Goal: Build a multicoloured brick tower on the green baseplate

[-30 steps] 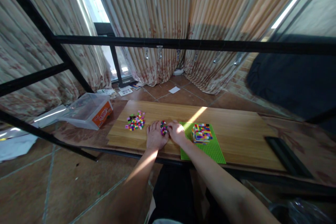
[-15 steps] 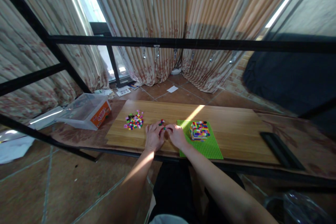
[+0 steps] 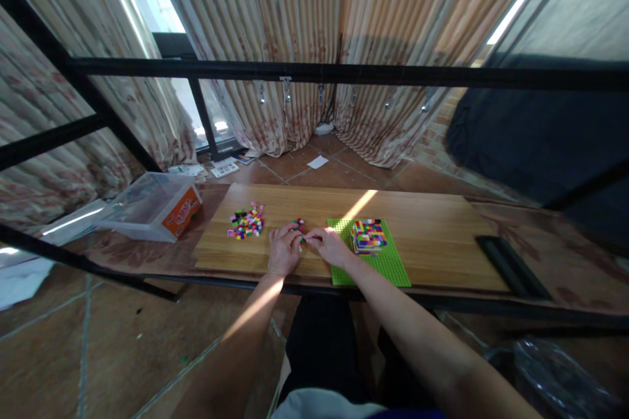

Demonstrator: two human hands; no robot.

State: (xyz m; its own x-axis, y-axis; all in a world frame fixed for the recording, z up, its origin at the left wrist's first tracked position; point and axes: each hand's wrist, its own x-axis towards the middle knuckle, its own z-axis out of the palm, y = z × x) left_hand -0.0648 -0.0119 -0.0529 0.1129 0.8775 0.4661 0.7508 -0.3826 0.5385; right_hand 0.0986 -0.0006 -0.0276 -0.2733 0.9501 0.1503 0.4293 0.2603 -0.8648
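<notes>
On the wooden board, my left hand (image 3: 284, 250) curls its fingers over a few small toy bricks (image 3: 298, 222), red and green ones among them. Its fingertips appear closed on a tiny brick, partly hidden. My right hand (image 3: 328, 246) meets it from the right, thumb and forefinger pinched at the same small brick. Beside the right hand lies a green studded baseplate (image 3: 373, 272), partly covered by that hand and wrist. A multicoloured block of stacked bricks (image 3: 369, 236) stands on the plate. Left of my left hand is a loose heap of mixed bricks (image 3: 247, 221).
A clear plastic box (image 3: 142, 206) with an orange label stands left of the wooden board (image 3: 432, 229). A dark flat strip (image 3: 514, 266) lies at the board's right end. A black metal rail (image 3: 314, 72) crosses ahead, with patterned curtains (image 3: 275, 19) behind it.
The view has shifted slightly, moving the whole scene a little left and up. The right fingertips have drawn a little nearer the left ones; both hands stay over the small bricks.
</notes>
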